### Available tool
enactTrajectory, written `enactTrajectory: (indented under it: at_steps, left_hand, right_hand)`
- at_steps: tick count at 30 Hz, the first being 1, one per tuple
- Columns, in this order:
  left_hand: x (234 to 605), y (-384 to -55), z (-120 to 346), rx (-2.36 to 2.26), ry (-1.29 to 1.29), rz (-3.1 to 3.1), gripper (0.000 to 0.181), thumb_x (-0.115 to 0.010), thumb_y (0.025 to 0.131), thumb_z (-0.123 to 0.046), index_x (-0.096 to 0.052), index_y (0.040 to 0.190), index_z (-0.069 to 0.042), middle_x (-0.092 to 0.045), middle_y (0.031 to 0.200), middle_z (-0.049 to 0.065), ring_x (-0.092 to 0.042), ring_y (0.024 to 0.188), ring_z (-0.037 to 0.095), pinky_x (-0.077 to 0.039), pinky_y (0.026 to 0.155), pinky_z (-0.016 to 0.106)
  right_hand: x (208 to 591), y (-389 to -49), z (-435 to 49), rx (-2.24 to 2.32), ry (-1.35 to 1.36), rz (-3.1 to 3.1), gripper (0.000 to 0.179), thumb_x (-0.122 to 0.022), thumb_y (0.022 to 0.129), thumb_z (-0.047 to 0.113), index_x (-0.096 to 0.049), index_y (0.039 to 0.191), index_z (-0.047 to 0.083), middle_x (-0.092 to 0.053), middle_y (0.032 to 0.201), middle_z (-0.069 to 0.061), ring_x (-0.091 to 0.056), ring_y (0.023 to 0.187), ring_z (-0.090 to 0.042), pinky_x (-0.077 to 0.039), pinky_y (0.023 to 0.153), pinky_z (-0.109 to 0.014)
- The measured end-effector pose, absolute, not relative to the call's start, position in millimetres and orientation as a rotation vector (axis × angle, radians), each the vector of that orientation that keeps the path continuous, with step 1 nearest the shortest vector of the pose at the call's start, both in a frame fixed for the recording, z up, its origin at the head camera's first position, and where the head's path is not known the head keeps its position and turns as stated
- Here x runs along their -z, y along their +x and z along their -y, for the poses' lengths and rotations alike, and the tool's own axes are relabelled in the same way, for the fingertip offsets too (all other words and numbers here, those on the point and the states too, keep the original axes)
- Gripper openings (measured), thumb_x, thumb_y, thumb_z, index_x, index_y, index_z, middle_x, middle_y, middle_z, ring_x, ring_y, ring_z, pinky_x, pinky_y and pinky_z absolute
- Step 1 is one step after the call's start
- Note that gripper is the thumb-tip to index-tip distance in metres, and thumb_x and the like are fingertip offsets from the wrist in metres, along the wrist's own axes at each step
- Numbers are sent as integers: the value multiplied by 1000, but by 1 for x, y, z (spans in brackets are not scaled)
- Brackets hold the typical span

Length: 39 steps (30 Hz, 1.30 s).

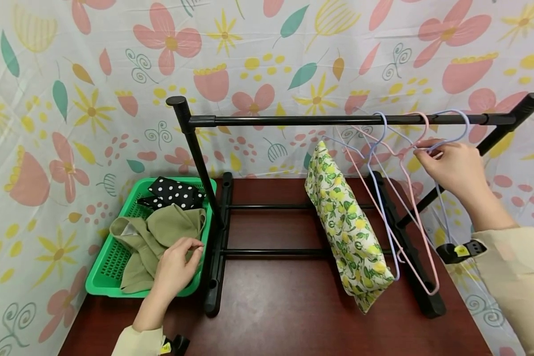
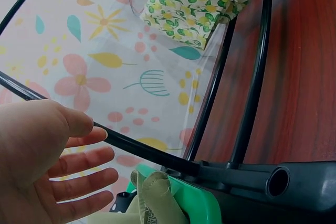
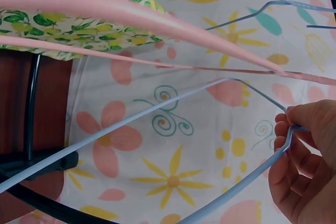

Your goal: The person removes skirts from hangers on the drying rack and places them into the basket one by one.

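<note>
My right hand (image 1: 458, 165) pinches a light blue hanger (image 3: 236, 184) just below its hook, near the right end of the black rail (image 1: 285, 120). The hook still sits over the rail. Next to it hangs a bare pink hanger (image 3: 131, 17). Further left, a lemon-print cloth (image 1: 347, 222) hangs on another blue hanger. Over the right side of a green basket (image 1: 115, 290) hovers my left hand (image 1: 178, 264), its fingers loosely bent and holding nothing. Below it an olive garment (image 1: 138, 252) lies crumpled in the basket, in front of a black polka-dot cloth (image 1: 178, 193).
The rack's left post (image 1: 200, 168) rises between the basket and the hangers. Its feet and two low crossbars (image 1: 271, 252) stand on a dark red-brown table (image 1: 267, 306). A flower-print sheet (image 1: 258, 59) covers the wall behind and at both sides.
</note>
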<state>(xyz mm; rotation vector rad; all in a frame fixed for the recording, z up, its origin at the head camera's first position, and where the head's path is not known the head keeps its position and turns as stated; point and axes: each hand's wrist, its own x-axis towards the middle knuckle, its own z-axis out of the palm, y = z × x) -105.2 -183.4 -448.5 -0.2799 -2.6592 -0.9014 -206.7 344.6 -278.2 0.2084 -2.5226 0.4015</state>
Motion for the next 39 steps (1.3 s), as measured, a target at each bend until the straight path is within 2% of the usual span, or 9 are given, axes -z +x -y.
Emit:
enactTrajectory:
  at_steps: [3,6,8,10,13,20,27,32,39]
  left_hand:
    - [449,-107,183,915,-268,2656,8,-62,88,-16,-68,93,-12,-64,91,0,-54,65,10,-44,56,29]
    - [447,-109,182,936,-261,2651,10,-61,89,-17,-68,94,-12,-64,91,-1,-54,65,10,-44,57,29]
    - [446,-112,181,958,-261,2643,10,-61,89,-17,-68,95,-12,-63,90,-1,-56,68,11,-46,59,30]
    - [446,-114,180,975,-265,2632,9,-60,89,-17,-68,94,-13,-63,90,-2,-59,74,12,-49,62,31]
    - [444,-118,178,1011,-275,2611,8,-60,90,-18,-67,93,-15,-62,89,-3,-61,81,13,-52,66,33]
    - [445,-128,172,1059,-320,2581,6,-60,90,-18,-66,92,-17,-61,88,-4,-61,84,13,-53,72,34]
    - [443,-133,164,1077,-337,2567,7,-60,90,-16,-66,91,-17,-60,87,-4,-55,75,10,-48,65,30]
    - [445,-135,160,1082,-326,2588,6,-61,89,-16,-66,90,-18,-60,84,-4,-52,69,14,-42,60,26]
    - [448,-134,159,1081,-321,2577,5,-61,89,-15,-66,90,-17,-60,83,-5,-52,71,13,-43,62,27]
  right_hand:
    - [278,-209,-345,-403,167,2584,27,-55,85,22,-74,80,4,-68,76,-18,-32,46,19,-29,40,-24]
    - [278,-209,-346,-387,134,2640,29,-54,86,24,-74,82,3,-68,74,-18,-40,44,3,-31,41,-29]
    - [277,-210,-346,-377,125,2667,30,-53,87,24,-74,81,2,-67,73,-18,-42,43,-8,-30,41,-31]
    - [277,-210,-347,-371,125,2678,31,-54,87,24,-73,80,1,-66,71,-18,-43,43,-13,-30,41,-31]
    - [277,-211,-347,-373,112,2701,32,-54,87,25,-72,80,0,-65,69,-17,-45,44,-17,-30,42,-32]
    - [279,-211,-347,-371,54,2773,41,-52,89,32,-69,69,0,-60,57,-13,-47,46,-24,-29,41,-33]
    - [281,-212,-345,-361,39,2796,42,-52,90,34,-70,74,-1,-63,73,-23,-53,54,-35,-31,41,-36]
    - [281,-212,-344,-363,31,2802,41,-51,89,34,-70,74,1,-63,74,-22,-51,53,-33,-30,41,-35]
    - [283,-210,-346,-370,40,2791,42,-52,89,34,-67,73,-1,-62,81,-24,-51,57,-35,-31,43,-36]
